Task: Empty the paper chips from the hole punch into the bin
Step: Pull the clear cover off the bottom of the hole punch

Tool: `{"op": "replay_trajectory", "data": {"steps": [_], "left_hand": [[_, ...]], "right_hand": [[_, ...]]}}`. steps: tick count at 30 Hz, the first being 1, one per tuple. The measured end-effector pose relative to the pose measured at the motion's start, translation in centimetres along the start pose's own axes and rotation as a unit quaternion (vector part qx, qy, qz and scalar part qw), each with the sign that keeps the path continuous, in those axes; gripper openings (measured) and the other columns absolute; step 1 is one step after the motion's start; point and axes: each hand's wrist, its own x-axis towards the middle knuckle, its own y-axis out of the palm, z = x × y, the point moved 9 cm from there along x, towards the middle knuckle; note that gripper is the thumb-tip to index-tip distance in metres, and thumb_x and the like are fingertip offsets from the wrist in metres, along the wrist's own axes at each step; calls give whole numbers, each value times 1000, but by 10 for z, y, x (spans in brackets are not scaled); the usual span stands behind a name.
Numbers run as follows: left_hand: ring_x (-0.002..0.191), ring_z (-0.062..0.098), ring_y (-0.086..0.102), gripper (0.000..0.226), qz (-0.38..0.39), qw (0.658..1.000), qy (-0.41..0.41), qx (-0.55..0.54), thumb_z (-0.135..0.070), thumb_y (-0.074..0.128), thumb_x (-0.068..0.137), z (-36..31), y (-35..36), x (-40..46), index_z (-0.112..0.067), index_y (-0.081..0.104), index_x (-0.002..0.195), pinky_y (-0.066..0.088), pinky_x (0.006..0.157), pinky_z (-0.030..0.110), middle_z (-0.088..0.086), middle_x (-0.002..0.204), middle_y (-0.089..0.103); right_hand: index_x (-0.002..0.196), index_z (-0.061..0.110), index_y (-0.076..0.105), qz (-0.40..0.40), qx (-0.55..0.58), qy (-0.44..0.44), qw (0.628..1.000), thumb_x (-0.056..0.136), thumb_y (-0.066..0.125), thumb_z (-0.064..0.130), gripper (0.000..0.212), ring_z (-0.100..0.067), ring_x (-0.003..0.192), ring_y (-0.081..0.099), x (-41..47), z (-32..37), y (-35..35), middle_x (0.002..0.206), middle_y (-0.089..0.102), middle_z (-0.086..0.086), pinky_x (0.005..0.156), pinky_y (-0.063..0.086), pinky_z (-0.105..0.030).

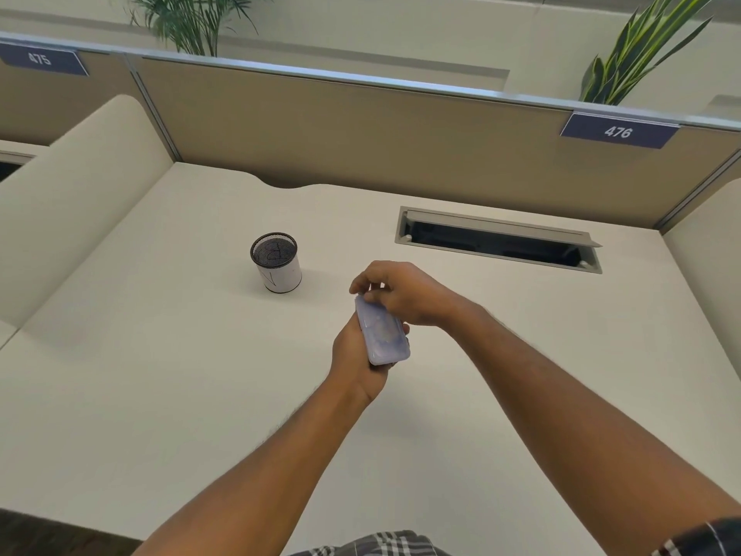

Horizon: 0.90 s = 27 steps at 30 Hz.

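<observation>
A pale lilac hole punch [384, 335] is held above the middle of the desk, its flat translucent base cover turned up toward me. My left hand [353, 351] grips it from below and the left side. My right hand [401, 292] comes over its far end, fingertips pinching that edge of the cover. A small round bin [276, 263] with a black mesh rim and white wrapped side stands upright on the desk, to the left of and beyond the hands. Some faint shapes show through the cover; I cannot make out chips.
The white desk [160, 375] is walled by a tan partition [361, 126] at the back and cream side panels. A cable slot with a raised grey flap [497, 238] lies at the back right. Plants stand behind the partition.
</observation>
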Motion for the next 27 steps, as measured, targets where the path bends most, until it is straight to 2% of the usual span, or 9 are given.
{"op": "replay_trajectory", "data": {"steps": [3,5,9,12,18,21,24,26,27], "left_hand": [[72,20,59,31,6,1000,-21,13,-23,37,105,-2,-2,7,-11,59,87,47,66,30,7,70,68],[65,23,65,29,7,1000,-11,13,-26,41,104,-8,-3,7,-12,63,91,49,66,31,8,65,72],[57,23,69,28,1,1000,-1,22,-29,45,103,-8,-9,9,-12,65,94,55,57,29,9,67,72],[57,21,69,30,6,1000,0,30,-32,45,103,-5,-5,11,-12,66,95,56,54,29,8,66,72],[69,22,66,31,12,999,2,37,-34,42,104,-3,-5,14,-15,66,99,56,56,30,5,69,75],[71,22,67,28,9,999,5,34,-33,44,103,-3,-6,16,-15,65,100,57,56,29,5,70,75],[62,19,70,27,19,999,4,28,-30,43,104,-3,-7,17,-14,65,100,58,54,28,7,76,72],[72,19,70,27,30,999,2,23,-30,42,105,-2,-6,17,-14,64,104,59,61,30,8,88,69],[82,19,69,28,37,999,1,22,-30,42,105,-2,-5,16,-15,64,111,59,70,32,7,96,68]], "right_hand": [[116,16,70,-66,48,37,996,100,52,9,26,-16,106,61,-4,-14,-13,118,67,1,84,46,-21],[113,14,72,-111,50,77,990,99,54,11,23,-16,104,62,-10,-29,-25,115,70,0,86,45,-24],[98,16,75,-98,90,130,983,95,61,19,15,-11,83,63,-22,-50,-20,95,74,3,74,50,-28],[92,16,75,-107,124,143,976,94,61,19,15,-10,75,62,-28,-54,-15,86,73,4,70,52,-27],[85,19,72,-128,121,141,974,92,65,25,12,0,56,63,-31,-52,-14,76,73,4,57,51,-19],[83,23,70,-151,97,141,974,91,66,27,10,-1,57,64,-33,-49,-15,75,72,8,54,47,-15],[87,23,71,-154,85,140,974,92,64,29,10,-6,62,66,-34,-47,-13,77,72,8,58,49,-20],[99,20,71,-161,63,137,975,93,63,31,14,-10,74,67,-37,-43,-15,87,72,7,67,50,-23],[108,19,70,-173,44,130,975,94,63,32,21,-11,81,66,-40,-40,-18,95,70,6,72,50,-24]]}}
